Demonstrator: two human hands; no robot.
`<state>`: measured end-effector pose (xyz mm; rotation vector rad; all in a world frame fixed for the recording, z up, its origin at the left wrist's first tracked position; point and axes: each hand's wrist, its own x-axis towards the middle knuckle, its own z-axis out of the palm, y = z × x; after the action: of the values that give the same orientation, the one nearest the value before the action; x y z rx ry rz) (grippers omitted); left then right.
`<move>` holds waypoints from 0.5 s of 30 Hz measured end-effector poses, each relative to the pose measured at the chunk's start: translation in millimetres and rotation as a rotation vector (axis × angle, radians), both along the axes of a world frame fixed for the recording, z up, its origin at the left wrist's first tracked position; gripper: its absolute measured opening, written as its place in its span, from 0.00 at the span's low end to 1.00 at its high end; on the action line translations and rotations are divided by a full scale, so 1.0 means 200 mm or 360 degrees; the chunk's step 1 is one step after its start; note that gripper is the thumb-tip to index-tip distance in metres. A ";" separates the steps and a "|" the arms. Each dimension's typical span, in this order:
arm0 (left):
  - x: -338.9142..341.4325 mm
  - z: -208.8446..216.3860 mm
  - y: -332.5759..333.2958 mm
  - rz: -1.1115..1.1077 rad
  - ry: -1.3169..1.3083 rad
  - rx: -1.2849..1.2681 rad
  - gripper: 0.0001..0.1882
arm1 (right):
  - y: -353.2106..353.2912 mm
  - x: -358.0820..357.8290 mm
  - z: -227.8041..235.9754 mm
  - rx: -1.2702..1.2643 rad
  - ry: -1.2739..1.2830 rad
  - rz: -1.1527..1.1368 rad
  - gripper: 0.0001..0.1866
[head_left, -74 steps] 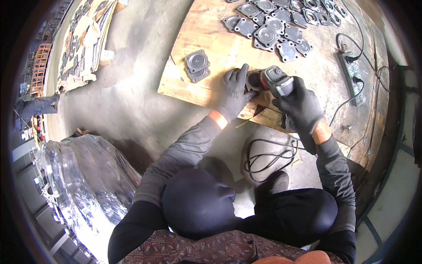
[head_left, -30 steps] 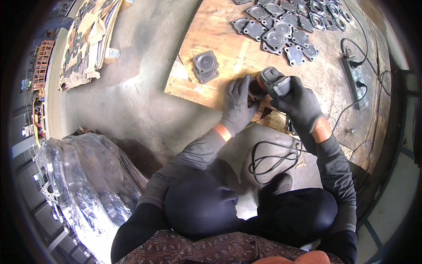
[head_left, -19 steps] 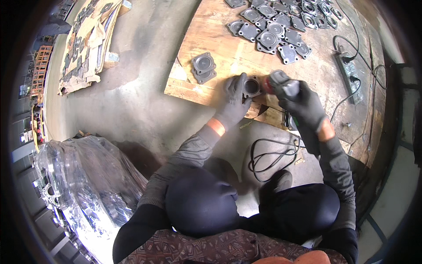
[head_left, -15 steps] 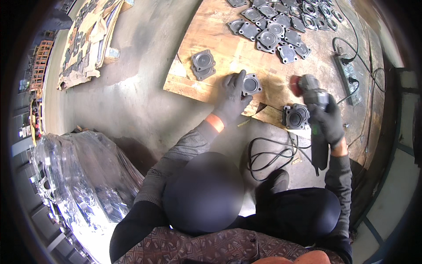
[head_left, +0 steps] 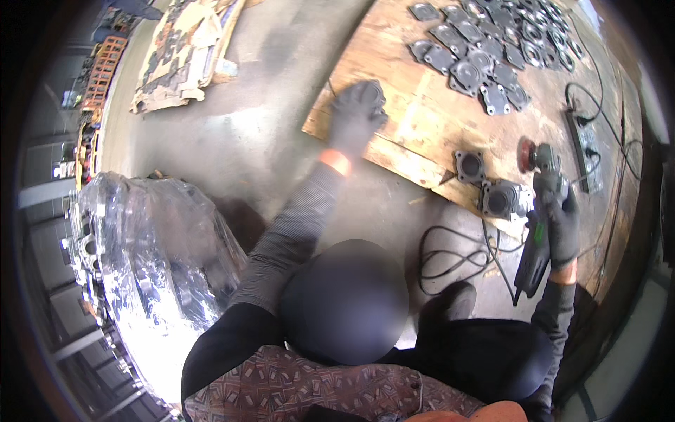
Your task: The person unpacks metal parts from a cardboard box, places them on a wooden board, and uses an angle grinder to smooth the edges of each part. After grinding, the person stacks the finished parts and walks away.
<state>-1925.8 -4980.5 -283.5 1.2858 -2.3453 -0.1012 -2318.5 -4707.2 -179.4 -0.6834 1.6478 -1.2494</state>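
Observation:
My left hand, in a dark grey glove, is on the dark metal flange plates at the table's left end. Its fingers curl over them and hide most of their shape. In my gloved right hand is an angle grinder, its red disc pointing away from me above the table. Just left of the grinder, a square flange plate with a round centre lies near the table's front edge. Next to it sits a thicker block of similar plates.
Many loose flange plates cover the far part of the wooden table. A power strip with cords lies at the right. A black cable loops on the floor. Plastic-wrapped goods stand at the left, and a cardboard-covered pallet farther off.
My left hand has left the single flange plate and moved left onto the stacked plates. That single plate now lies closer to the block. The grinder stays in my right hand; the view has shifted.

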 end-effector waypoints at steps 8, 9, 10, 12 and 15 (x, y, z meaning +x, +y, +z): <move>0.13 -0.01 -0.21 -0.0151 0.0004 0.0280 0.38 | -0.02 0.02 0.03 0.0053 0.0000 -0.0075 0.23; 0.11 -0.01 -0.18 -0.0206 0.0297 0.0418 0.37 | -0.03 0.03 0.04 0.0048 -0.0018 -0.0067 0.23; 0.09 -0.01 -0.14 -0.0219 0.0558 0.0594 0.36 | -0.04 0.04 0.05 0.0115 0.0059 -0.0068 0.24; 0.04 -0.02 0.01 -0.0288 0.0899 0.0884 0.36 | -0.08 0.06 0.04 0.0085 0.0110 0.0035 0.24; -0.13 -0.06 0.21 -0.0542 -0.0028 0.0200 0.19 | -0.16 0.12 0.00 0.0087 0.0270 0.0120 0.23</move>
<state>-1952.3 -4938.6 -295.2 0.9307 -2.5877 -0.3512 -2293.7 -4739.5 -179.9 -0.8288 1.7703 -1.1135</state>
